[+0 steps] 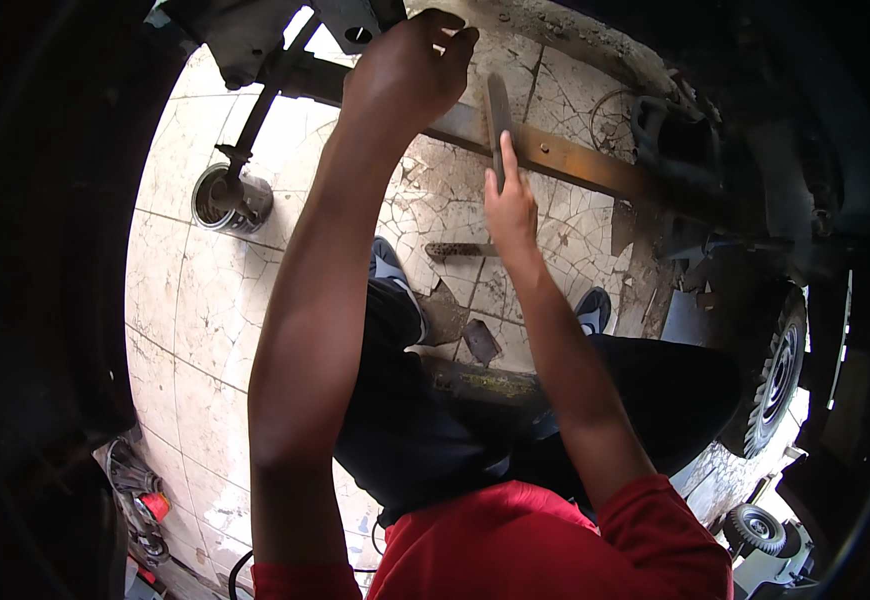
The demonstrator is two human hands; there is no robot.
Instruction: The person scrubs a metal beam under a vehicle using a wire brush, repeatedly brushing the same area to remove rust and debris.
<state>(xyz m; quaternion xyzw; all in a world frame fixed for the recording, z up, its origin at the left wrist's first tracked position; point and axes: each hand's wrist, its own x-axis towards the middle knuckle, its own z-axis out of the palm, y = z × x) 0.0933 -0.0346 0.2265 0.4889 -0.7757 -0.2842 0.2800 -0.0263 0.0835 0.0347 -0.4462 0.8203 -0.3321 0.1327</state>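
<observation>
My right hand (512, 210) grips a long, narrow brush (499, 105), its bristles facing left and the index finger stretched along it. The brush stands across a metal bar (585, 164) that is grey on the left and rusty orange on the right. Higher up, my left hand (410, 70) is raised beside a dark metal bracket (350, 22), its fingers curled. Whatever those fingers may hold is hidden.
On the cracked tile floor (205, 330) stand an open metal can (232, 200) and, between my feet, a slim speckled strip (460, 249) and a dark flat scrap (481, 341). Dark vehicle parts surround me. A tyre (780, 370) shows at right, a red object (156, 505) at lower left.
</observation>
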